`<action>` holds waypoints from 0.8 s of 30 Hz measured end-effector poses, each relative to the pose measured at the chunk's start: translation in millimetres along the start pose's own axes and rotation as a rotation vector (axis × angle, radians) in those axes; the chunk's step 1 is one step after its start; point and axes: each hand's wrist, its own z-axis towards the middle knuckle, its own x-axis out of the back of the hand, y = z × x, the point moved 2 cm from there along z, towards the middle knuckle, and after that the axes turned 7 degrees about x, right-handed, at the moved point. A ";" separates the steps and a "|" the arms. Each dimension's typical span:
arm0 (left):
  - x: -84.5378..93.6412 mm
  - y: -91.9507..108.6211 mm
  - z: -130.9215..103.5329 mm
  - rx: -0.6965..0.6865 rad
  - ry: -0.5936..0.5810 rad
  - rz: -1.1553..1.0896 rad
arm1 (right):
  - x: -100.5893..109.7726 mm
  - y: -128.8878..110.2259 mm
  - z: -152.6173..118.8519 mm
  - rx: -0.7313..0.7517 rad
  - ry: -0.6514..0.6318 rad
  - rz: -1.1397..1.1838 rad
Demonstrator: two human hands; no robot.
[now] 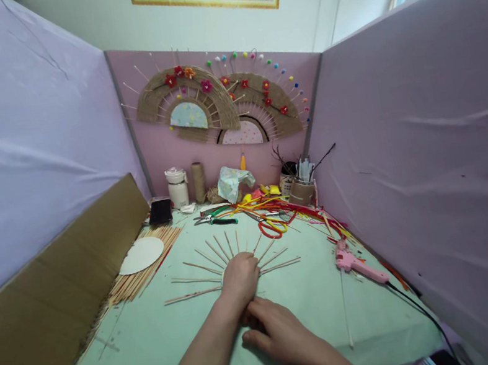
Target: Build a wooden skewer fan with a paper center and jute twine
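Note:
My left hand (240,276) rests back-up over the middle of a fan of thin wooden sticks (190,280), which spread outward on the table. A sliver of a pale base shows at the hand's left edge; the rest of it is covered. The left fingers point down and are mostly hidden. Just below the left wrist is my right hand (283,331), its fingers bent and its thumb held apart from them. Nothing shows in the right hand, and its fingertips are partly behind the left wrist.
A pink glue gun (360,266) lies at the right with its cord. Loose sticks (146,269) bear a white half-disc (142,254) by the cardboard (65,270). Green-handled pliers (217,219), scissors (273,228), a jar (177,188) and twine (198,182) stand or lie behind. Decorated fans (255,83) hang at the back.

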 end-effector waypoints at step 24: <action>4.8 7.4 -10.8 -0.011 0.084 -0.063 | 3.2 -3.4 0.5 -0.025 -0.042 -0.003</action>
